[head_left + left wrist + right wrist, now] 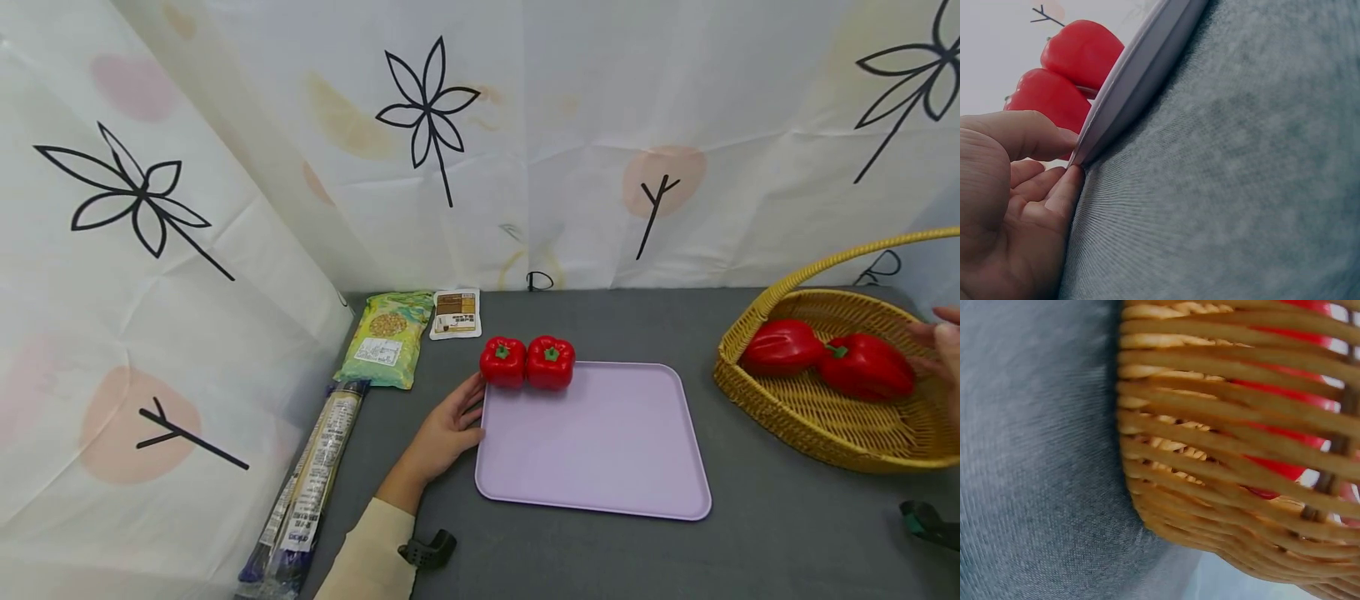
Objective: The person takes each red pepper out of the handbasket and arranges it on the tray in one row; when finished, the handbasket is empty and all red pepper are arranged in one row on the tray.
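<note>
A light purple tray (600, 450) lies on the grey table, with two red bell peppers (503, 362) side by side at its far left corner. At the tray's left rim is my left hand (447, 429); in the left wrist view its thumb (1054, 142) and fingers pinch the rim. On the right stands a yellow wicker basket (817, 442) holding two more red bell peppers (870, 367). My right hand (943, 354), cut off by the frame, reaches over the basket's right side, its fingers loosely extended close to the nearer pepper. The right wrist view shows only woven basket side (1229, 437) and cloth.
Left of the tray lie a green and yellow packet (387, 337), a small white and brown sachet (456, 314) and long dark-ended packages (311, 483). The basket's handle (847, 257) arches above it. A patterned white curtain (570, 125) hangs behind the table.
</note>
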`<state>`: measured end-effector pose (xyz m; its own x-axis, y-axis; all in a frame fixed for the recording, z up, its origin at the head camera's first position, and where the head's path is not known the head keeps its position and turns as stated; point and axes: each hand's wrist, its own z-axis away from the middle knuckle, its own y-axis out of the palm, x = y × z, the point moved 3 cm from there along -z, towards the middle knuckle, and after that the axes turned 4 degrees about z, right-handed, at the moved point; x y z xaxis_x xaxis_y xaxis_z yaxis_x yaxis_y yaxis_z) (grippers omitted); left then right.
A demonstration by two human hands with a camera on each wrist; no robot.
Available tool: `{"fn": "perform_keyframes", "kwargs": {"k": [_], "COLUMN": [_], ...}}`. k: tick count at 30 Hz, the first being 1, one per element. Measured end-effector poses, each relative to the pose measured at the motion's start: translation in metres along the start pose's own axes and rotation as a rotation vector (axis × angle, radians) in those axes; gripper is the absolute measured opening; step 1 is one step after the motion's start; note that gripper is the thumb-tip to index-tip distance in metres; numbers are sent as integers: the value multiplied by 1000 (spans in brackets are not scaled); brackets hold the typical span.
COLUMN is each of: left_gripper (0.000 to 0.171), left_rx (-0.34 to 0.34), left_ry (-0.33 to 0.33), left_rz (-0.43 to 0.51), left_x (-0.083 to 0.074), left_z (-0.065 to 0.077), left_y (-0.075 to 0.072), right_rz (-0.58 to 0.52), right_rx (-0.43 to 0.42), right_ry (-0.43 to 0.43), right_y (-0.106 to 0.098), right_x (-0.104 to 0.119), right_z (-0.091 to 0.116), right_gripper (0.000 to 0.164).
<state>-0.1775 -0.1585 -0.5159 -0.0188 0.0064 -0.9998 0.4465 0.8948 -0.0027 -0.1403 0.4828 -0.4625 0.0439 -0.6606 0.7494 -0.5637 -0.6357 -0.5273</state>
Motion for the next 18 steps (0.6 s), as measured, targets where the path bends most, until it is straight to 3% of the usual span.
{"fn": "perform_keyframes", "kwargs": {"k": [3, 7, 12, 18], "left_gripper": [89, 90, 89, 90], "left_rx": [1, 1, 1, 10], "left_ry": [3, 3, -4, 1], "left_rz": [3, 7, 1, 1], "left_x": [0, -1, -1, -2], "left_z": [0, 0, 0, 0], "left_y": [0, 0, -1, 0], "right_rz": [62, 63, 167, 323], "right_rx": [-1, 156, 388, 460], "right_ry": [33, -2, -21, -95], "right_y": [5, 12, 17, 20], "right_x": [28, 49, 48, 43], "right_z": [9, 16, 11, 4], "right_gripper": [53, 68, 85, 81]}}
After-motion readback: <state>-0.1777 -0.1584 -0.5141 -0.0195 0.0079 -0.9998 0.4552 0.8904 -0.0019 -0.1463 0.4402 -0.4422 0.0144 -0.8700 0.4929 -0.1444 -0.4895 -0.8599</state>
